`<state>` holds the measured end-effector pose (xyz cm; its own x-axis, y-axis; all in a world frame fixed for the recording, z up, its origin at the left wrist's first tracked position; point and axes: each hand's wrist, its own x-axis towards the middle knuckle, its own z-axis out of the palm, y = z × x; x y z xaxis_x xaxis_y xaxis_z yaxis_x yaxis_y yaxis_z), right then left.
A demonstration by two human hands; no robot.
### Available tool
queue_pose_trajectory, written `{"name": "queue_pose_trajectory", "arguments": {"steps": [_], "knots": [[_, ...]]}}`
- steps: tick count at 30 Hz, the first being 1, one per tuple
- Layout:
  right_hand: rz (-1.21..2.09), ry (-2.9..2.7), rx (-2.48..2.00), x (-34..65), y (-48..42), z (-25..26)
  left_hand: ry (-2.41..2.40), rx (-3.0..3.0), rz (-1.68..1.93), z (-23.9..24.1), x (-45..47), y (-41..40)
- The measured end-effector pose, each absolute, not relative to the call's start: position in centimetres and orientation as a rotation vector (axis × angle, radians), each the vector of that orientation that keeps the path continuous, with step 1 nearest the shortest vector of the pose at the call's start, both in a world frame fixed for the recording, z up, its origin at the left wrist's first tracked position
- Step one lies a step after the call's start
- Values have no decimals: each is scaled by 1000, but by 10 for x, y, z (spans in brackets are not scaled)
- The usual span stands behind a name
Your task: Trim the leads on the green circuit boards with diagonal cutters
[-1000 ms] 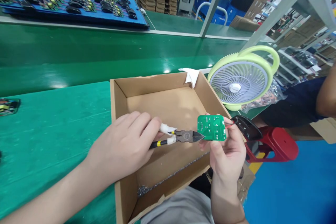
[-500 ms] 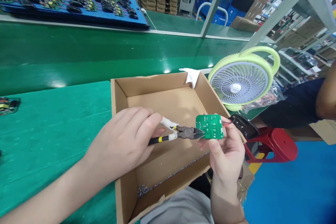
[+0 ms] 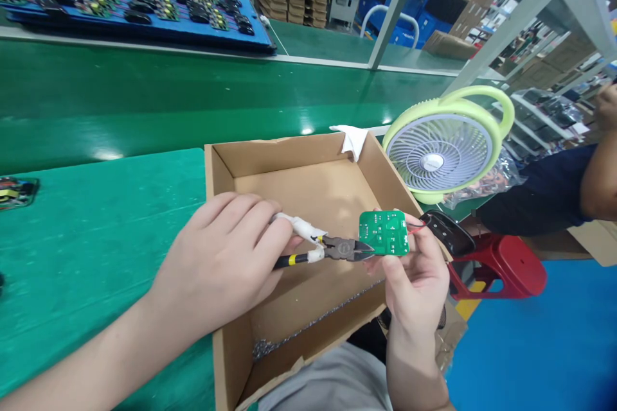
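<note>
My left hand point(image 3: 231, 257) is closed around the taped handles of a pair of diagonal cutters point(image 3: 344, 248). The cutters' jaw tips lie at the lower left edge of a green circuit board point(image 3: 384, 232); whether they touch it I cannot tell. My right hand point(image 3: 417, 276) holds that board by its edges, solder side facing up, with the thumb at the lower edge. Red and dark wires run from the board to a black plastic housing point(image 3: 448, 232) beyond my right fingers. Both hands are above an open cardboard box point(image 3: 294, 189).
Wire clippings point(image 3: 263, 349) lie along the box's near side. A white scrap point(image 3: 353, 140) hangs over its far corner. A green fan point(image 3: 438, 151) stands at the right, near another person's arm point(image 3: 600, 183) and a red stool point(image 3: 520, 266). A blue tray point(image 3: 250, 42) holds several boards.
The cutters' handles have spread a little further apart in my left hand, and the jaws have dropped slightly along the board's edge. My right hand and the board have hardly moved.
</note>
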<state>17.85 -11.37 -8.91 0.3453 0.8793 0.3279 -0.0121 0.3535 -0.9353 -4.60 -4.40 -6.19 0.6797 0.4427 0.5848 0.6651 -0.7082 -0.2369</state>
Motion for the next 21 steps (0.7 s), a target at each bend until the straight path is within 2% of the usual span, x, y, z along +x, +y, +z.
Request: {"name": "queue_pose_trajectory", "arguments": {"steps": [21], "knots": [[860,-939,-984,180,-106,-92,-932,-2520,-872,-64,-62,-35]]}}
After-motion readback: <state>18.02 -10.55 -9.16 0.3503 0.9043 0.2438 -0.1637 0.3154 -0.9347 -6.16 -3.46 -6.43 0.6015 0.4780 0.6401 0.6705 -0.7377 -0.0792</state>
